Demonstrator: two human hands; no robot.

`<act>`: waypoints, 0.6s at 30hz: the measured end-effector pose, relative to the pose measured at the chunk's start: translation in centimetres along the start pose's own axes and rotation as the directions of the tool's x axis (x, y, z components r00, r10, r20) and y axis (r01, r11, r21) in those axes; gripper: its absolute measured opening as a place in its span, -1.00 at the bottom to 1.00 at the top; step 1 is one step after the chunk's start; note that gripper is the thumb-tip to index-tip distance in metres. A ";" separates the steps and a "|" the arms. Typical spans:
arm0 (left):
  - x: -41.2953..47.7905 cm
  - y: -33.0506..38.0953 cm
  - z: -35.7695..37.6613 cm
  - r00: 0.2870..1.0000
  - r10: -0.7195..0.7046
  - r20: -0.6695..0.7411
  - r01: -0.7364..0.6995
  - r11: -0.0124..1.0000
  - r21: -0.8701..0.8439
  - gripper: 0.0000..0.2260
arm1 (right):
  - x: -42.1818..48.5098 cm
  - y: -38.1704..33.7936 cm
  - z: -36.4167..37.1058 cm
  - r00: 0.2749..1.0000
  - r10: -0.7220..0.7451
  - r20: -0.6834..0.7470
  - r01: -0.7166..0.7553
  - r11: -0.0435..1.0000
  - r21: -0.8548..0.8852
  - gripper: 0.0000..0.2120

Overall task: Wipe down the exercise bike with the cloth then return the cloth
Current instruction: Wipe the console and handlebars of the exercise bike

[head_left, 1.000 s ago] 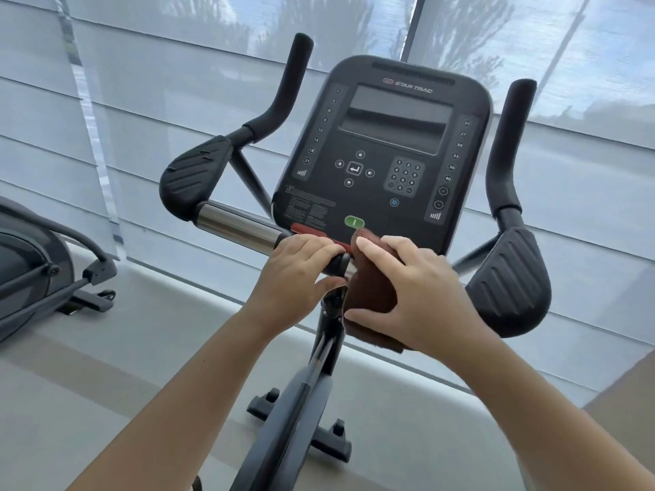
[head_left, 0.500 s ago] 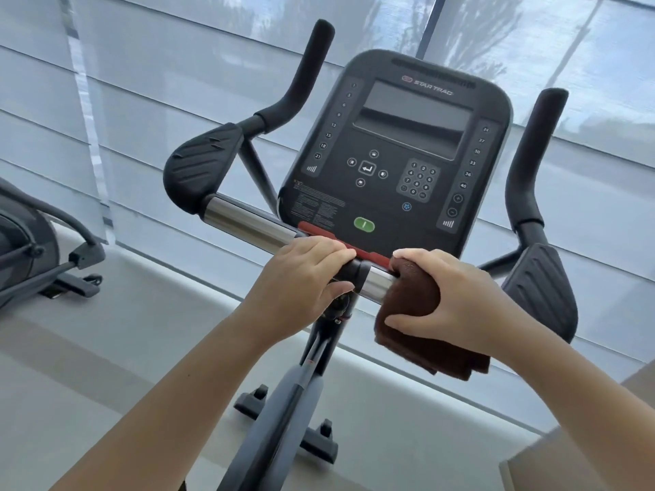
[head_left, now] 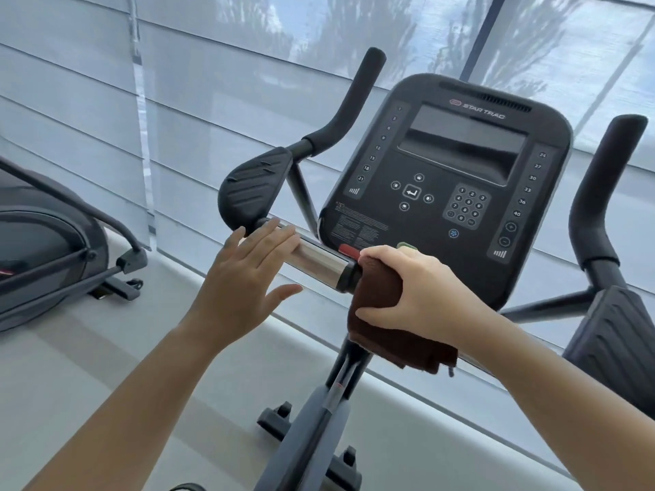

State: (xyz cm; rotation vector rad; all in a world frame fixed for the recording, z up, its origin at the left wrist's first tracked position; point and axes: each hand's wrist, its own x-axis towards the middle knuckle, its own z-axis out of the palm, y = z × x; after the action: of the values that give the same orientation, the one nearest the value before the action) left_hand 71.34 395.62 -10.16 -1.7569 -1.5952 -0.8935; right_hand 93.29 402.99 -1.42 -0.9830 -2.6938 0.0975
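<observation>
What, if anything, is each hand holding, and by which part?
The right hand clutches the dark brown cloth by its bunched upper part, against the bike's handlebar. The left hand is open, holding nothing.

The cloth (head_left: 381, 299) is dark reddish brown, and the exercise bike (head_left: 450, 178) is mostly black, its console (head_left: 471, 221) printed with white numerals and symbols, a red tab and a green button at its lower edge. The handlebar tube (head_left: 317, 258) is shiny silver metal, while the elbow pads (head_left: 253, 187) are black with ribbed diagonal grooves. Behind, the window blinds (head_left: 71, 101) are pale grey-blue in horizontal bands.
</observation>
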 end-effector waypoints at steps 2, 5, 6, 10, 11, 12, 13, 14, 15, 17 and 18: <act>-0.1 -1.5 -0.2 1.000 -0.002 -0.004 0.002 1.000 0.027 -0.53 | 1.0 -0.7 0.2 0.999 -0.006 -0.051 0.012 0.993 0.116 -0.37; 0.3 -3.3 -0.4 1.000 0.005 -0.022 -0.004 0.998 0.066 -0.51 | 3.6 -3.2 1.8 0.993 -0.033 -0.113 0.051 0.986 0.162 -0.33; 0.5 -3.6 -0.4 1.000 0.001 -0.024 0.000 0.998 0.065 -0.50 | 4.8 -4.1 2.4 0.994 -0.037 -0.103 0.051 0.989 0.137 -0.31; 0.6 -4.8 -0.1 0.999 -0.026 -0.035 0.026 1.000 0.002 -0.50 | 8.7 -6.7 3.2 0.998 -0.062 -0.018 0.063 0.995 0.077 -0.28; 0.6 -5.2 0.1 0.999 -0.030 -0.041 0.028 0.999 -0.038 -0.51 | 8.8 -6.5 3.1 0.998 -0.068 -0.006 0.069 0.996 0.065 -0.28; 0.5 -5.5 0.2 0.998 -0.033 -0.045 0.029 0.996 -0.080 -0.53 | 8.2 -6.0 2.9 0.997 -0.073 0.005 0.072 0.996 0.043 -0.28; 0.4 -5.7 0.3 0.998 -0.034 -0.045 0.028 0.993 -0.118 -0.55 | 7.5 -5.3 2.6 0.997 -0.073 0.016 0.073 0.997 0.014 -0.29; 0.3 -6.0 0.5 0.998 -0.034 -0.045 0.027 0.989 -0.149 -0.56 | 6.7 -4.5 2.3 0.998 -0.066 0.020 0.067 0.998 -0.010 -0.28; 0.3 -6.3 0.6 0.998 -0.032 -0.045 0.024 0.984 -0.176 -0.56 | 6.0 -4.0 2.0 0.998 -0.053 0.020 0.054 0.998 -0.015 -0.27; 0.3 -6.6 1.1 0.998 -0.025 -0.060 0.011 0.975 -0.220 -0.58 | 5.9 -3.7 1.8 0.999 -0.044 0.003 0.044 0.999 -0.001 -0.26; 0.3 -6.8 1.3 0.997 -0.025 -0.074 0.007 0.972 -0.235 -0.60 | 6.5 -4.2 2.0 0.999 -0.047 -0.008 0.047 0.999 0.011 -0.28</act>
State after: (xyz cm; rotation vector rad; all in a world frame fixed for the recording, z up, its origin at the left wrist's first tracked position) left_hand 64.74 397.53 -10.71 -1.8462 -1.5063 -1.1845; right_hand 85.36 404.03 -1.16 -0.9148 -2.7042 0.0993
